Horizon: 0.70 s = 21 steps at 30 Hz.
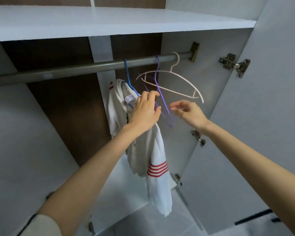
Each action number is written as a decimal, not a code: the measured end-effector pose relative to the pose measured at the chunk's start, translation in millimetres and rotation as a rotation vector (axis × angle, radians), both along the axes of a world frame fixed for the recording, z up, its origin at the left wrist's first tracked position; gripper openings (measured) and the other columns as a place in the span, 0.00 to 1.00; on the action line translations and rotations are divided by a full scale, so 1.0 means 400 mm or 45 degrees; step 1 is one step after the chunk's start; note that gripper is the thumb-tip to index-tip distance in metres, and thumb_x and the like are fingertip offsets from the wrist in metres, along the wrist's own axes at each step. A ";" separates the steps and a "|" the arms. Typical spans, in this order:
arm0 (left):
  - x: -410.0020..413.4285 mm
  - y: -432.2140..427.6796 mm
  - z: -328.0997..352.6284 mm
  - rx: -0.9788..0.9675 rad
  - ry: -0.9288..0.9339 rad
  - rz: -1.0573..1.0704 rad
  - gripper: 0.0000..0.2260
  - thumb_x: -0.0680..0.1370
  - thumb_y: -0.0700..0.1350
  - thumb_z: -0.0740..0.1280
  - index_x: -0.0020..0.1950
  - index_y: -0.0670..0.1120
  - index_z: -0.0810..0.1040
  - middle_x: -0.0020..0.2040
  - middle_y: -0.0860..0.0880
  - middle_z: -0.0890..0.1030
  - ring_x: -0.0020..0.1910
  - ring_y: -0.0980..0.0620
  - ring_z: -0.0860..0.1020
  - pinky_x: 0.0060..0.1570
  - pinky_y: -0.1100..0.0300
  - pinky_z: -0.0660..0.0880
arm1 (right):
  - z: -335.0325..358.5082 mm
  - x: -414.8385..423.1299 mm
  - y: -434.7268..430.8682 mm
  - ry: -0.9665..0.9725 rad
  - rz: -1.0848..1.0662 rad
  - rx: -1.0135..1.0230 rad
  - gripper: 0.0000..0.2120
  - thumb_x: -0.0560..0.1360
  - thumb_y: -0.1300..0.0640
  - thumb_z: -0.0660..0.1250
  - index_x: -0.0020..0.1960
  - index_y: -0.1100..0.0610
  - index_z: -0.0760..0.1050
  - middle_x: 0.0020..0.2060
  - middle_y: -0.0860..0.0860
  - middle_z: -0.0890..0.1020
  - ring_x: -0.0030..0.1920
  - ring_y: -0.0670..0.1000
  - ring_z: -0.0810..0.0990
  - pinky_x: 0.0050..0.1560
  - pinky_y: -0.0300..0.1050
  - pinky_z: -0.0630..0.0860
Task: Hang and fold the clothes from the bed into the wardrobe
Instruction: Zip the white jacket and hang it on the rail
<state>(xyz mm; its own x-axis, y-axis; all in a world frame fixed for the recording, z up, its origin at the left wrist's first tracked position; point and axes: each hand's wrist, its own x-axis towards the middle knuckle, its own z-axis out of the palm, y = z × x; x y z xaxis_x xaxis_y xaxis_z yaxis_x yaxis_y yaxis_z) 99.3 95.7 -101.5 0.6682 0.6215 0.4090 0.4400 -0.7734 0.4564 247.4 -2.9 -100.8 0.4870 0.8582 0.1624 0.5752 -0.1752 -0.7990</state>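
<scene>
White shirt (153,150) with red stripes is on the blue hanger (129,77), hooked on the wardrobe (109,23) rod (75,68), 12 o'clock of frame centre. Left hand (144,110) lies on the shirt's collar area, fingers curled; can't tell if it grips anything. Right hand (190,113) at its 3 o'clock, fingers loose and spread, holding nothing. Purple hanger (162,96) hangs between the hands, white hanger (177,79) at 1 o'clock.

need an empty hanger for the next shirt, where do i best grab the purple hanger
Probably the long sloping arm of the purple hanger, taken with the right hand from the right. It hangs turned edge-on with that arm running down toward the hand, while the white garment and the left hand crowd its left side. Then lift so the hook clears the rail.
</scene>
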 end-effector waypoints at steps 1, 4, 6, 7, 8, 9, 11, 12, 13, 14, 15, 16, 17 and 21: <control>0.015 -0.033 0.006 -0.006 0.000 -0.037 0.18 0.78 0.44 0.64 0.67 0.46 0.68 0.61 0.43 0.70 0.62 0.43 0.70 0.61 0.50 0.68 | -0.002 0.007 -0.053 -0.036 -0.032 -0.011 0.08 0.78 0.62 0.65 0.54 0.55 0.80 0.46 0.49 0.82 0.42 0.46 0.78 0.48 0.35 0.73; 0.049 -0.148 0.011 -0.044 0.036 -0.153 0.15 0.79 0.44 0.62 0.66 0.46 0.69 0.58 0.46 0.74 0.56 0.44 0.75 0.56 0.49 0.72 | -0.014 0.019 -0.228 -0.144 -0.118 -0.068 0.09 0.78 0.62 0.64 0.55 0.57 0.80 0.48 0.49 0.82 0.44 0.47 0.77 0.52 0.36 0.72; 0.067 -0.237 0.005 -0.043 0.070 -0.243 0.14 0.80 0.44 0.60 0.66 0.47 0.69 0.57 0.47 0.76 0.54 0.45 0.76 0.54 0.49 0.74 | -0.029 0.024 -0.355 -0.203 -0.153 -0.114 0.09 0.78 0.61 0.64 0.56 0.57 0.79 0.49 0.48 0.83 0.42 0.44 0.77 0.48 0.32 0.70; 0.075 -0.286 -0.001 -0.042 0.093 -0.285 0.14 0.80 0.44 0.60 0.66 0.47 0.70 0.58 0.48 0.76 0.54 0.46 0.77 0.54 0.49 0.75 | -0.040 0.024 -0.420 -0.217 -0.174 -0.139 0.10 0.78 0.61 0.63 0.56 0.57 0.79 0.49 0.47 0.83 0.40 0.43 0.77 0.47 0.31 0.69; 0.082 -0.337 -0.009 -0.047 0.117 -0.324 0.14 0.80 0.44 0.60 0.66 0.48 0.70 0.59 0.48 0.76 0.55 0.46 0.77 0.54 0.49 0.75 | -0.052 0.023 -0.486 -0.223 -0.196 -0.160 0.10 0.78 0.62 0.63 0.56 0.56 0.79 0.49 0.47 0.83 0.40 0.41 0.77 0.47 0.31 0.69; 0.089 -0.391 -0.018 -0.054 0.137 -0.356 0.14 0.80 0.44 0.60 0.66 0.48 0.71 0.59 0.48 0.76 0.55 0.46 0.77 0.55 0.49 0.74 | -0.064 0.021 -0.551 -0.229 -0.218 -0.174 0.11 0.78 0.62 0.62 0.56 0.56 0.79 0.49 0.47 0.83 0.40 0.41 0.77 0.47 0.31 0.70; 0.101 -0.505 -0.042 -0.064 0.175 -0.409 0.14 0.80 0.44 0.60 0.66 0.49 0.72 0.59 0.48 0.76 0.55 0.46 0.77 0.55 0.51 0.73 | -0.091 0.014 -0.682 -0.232 -0.269 -0.203 0.12 0.77 0.64 0.61 0.56 0.55 0.79 0.49 0.48 0.84 0.40 0.42 0.77 0.47 0.31 0.70; 0.106 -0.561 -0.057 -0.071 0.194 -0.435 0.14 0.80 0.44 0.60 0.66 0.49 0.72 0.59 0.48 0.75 0.56 0.47 0.77 0.55 0.52 0.73 | -0.104 0.010 -0.747 -0.228 -0.294 -0.221 0.13 0.77 0.65 0.61 0.56 0.55 0.79 0.49 0.48 0.84 0.40 0.42 0.77 0.47 0.31 0.70; 0.111 -0.617 -0.071 -0.079 0.214 -0.467 0.14 0.80 0.44 0.60 0.66 0.50 0.72 0.60 0.48 0.75 0.56 0.47 0.76 0.55 0.53 0.72 | -0.118 0.005 -0.811 -0.219 -0.321 -0.237 0.13 0.77 0.65 0.61 0.56 0.55 0.79 0.49 0.48 0.84 0.40 0.43 0.77 0.47 0.32 0.70; 0.115 -0.673 -0.087 -0.090 0.235 -0.503 0.14 0.80 0.44 0.60 0.66 0.49 0.72 0.61 0.48 0.74 0.57 0.48 0.76 0.56 0.53 0.72 | -0.132 0.000 -0.875 -0.205 -0.347 -0.252 0.13 0.77 0.66 0.61 0.56 0.55 0.79 0.49 0.49 0.84 0.41 0.44 0.78 0.49 0.33 0.71; 0.119 -0.727 -0.102 -0.104 0.252 -0.543 0.14 0.80 0.44 0.60 0.66 0.49 0.71 0.62 0.48 0.74 0.58 0.48 0.76 0.57 0.53 0.72 | -0.148 -0.005 -0.938 -0.187 -0.372 -0.268 0.14 0.76 0.66 0.61 0.57 0.55 0.79 0.49 0.49 0.84 0.42 0.46 0.79 0.50 0.35 0.72; 0.124 -0.780 -0.117 -0.119 0.269 -0.584 0.14 0.81 0.44 0.59 0.67 0.49 0.71 0.63 0.48 0.73 0.59 0.48 0.75 0.57 0.54 0.71 | -0.162 -0.010 -1.000 -0.170 -0.395 -0.285 0.14 0.76 0.67 0.60 0.57 0.56 0.79 0.49 0.50 0.84 0.44 0.48 0.80 0.51 0.36 0.73; 0.131 -0.831 -0.129 -0.131 0.289 -0.624 0.14 0.81 0.44 0.59 0.67 0.49 0.71 0.64 0.48 0.73 0.59 0.48 0.75 0.58 0.54 0.71 | -0.177 -0.014 -1.060 -0.153 -0.422 -0.301 0.14 0.76 0.66 0.60 0.57 0.56 0.79 0.50 0.51 0.84 0.46 0.49 0.80 0.53 0.38 0.74; 0.172 -1.025 -0.170 -0.139 0.370 -0.771 0.15 0.81 0.45 0.59 0.67 0.49 0.70 0.65 0.48 0.72 0.60 0.48 0.75 0.58 0.49 0.73 | -0.228 -0.030 -1.283 -0.083 -0.598 -0.348 0.13 0.77 0.64 0.60 0.57 0.55 0.79 0.50 0.50 0.83 0.47 0.50 0.80 0.52 0.40 0.73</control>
